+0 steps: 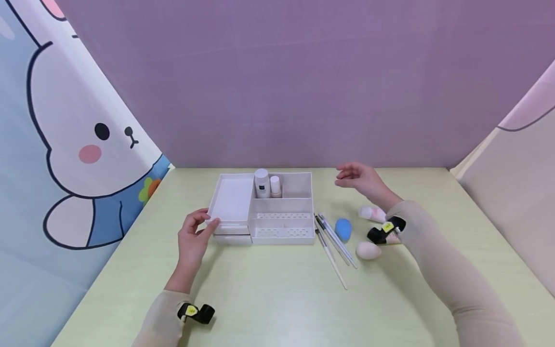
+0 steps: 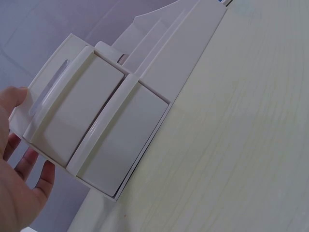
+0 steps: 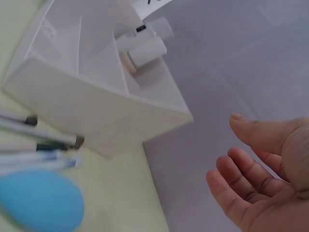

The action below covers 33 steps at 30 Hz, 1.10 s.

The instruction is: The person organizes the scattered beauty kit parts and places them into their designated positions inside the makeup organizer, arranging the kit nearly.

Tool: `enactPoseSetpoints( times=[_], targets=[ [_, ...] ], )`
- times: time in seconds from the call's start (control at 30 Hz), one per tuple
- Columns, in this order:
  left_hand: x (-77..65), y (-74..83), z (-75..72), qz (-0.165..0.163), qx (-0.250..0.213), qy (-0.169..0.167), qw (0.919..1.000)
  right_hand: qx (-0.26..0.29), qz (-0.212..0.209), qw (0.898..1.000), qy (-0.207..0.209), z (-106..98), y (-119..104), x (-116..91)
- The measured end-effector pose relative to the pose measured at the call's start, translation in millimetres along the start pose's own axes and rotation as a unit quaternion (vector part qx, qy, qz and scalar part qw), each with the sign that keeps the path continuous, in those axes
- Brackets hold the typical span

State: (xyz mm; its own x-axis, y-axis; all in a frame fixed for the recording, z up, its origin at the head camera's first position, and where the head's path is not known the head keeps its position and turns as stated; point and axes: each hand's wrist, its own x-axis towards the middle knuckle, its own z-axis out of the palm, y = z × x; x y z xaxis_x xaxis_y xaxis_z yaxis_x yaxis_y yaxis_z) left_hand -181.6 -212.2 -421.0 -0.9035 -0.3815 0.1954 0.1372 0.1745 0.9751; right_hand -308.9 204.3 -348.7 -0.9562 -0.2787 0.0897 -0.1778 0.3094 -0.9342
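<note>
A white desktop organizer (image 1: 282, 207) has open compartments on its right and two stacked drawers (image 2: 113, 130) on its left. My left hand (image 1: 195, 236) holds its front left corner, the thumb at the top front edge and the fingers along the side wall. In the back compartment stand a white bottle (image 1: 262, 183) and a smaller bottle (image 1: 275, 187) with a white cap and beige contents. My right hand (image 1: 357, 179) is raised to the right of the organizer, apart from it, with loosely bent fingers and nothing in them.
Several makeup brushes (image 1: 334, 241) lie by the organizer's right side. Beside them are a blue makeup sponge (image 1: 343, 230) and a pale pink one (image 1: 368, 250). A white and pink tube (image 1: 371, 213) lies beneath the right forearm. A purple cloth (image 1: 303, 86) hangs behind the table.
</note>
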Motion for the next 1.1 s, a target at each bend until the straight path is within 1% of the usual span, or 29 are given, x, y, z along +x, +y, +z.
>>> enactPoseSetpoints(
  times=[0.33, 0.63, 0.77, 0.93, 1.1],
  targets=[
    [0.4, -0.6, 0.0, 0.017, -0.007, 0.003, 0.9998, -0.070, 0.022, 0.997, -0.010, -41.1, 34.8, -23.6],
    [0.0, 0.0, 0.5, 0.021, -0.007, 0.006, 0.9997, -0.097, 0.038, 0.994, -0.018, -73.5, 72.3, -36.7],
    [-0.1, 1.2, 0.8, 0.021, -0.010, 0.008, 0.9997, -0.107, 0.042, 0.993, -0.029, -85.1, 81.5, -45.7],
    [0.1, 0.3, 0.9, 0.015, -0.010, 0.008, 0.9998, -0.139, 0.060, 0.987, -0.045, -95.3, 91.3, -55.3],
    [0.2, 1.0, 0.6, 0.011, -0.007, 0.004, 0.9999, -0.183, 0.075, 0.978, -0.064, -103.6, 102.2, -61.2]
  ],
)
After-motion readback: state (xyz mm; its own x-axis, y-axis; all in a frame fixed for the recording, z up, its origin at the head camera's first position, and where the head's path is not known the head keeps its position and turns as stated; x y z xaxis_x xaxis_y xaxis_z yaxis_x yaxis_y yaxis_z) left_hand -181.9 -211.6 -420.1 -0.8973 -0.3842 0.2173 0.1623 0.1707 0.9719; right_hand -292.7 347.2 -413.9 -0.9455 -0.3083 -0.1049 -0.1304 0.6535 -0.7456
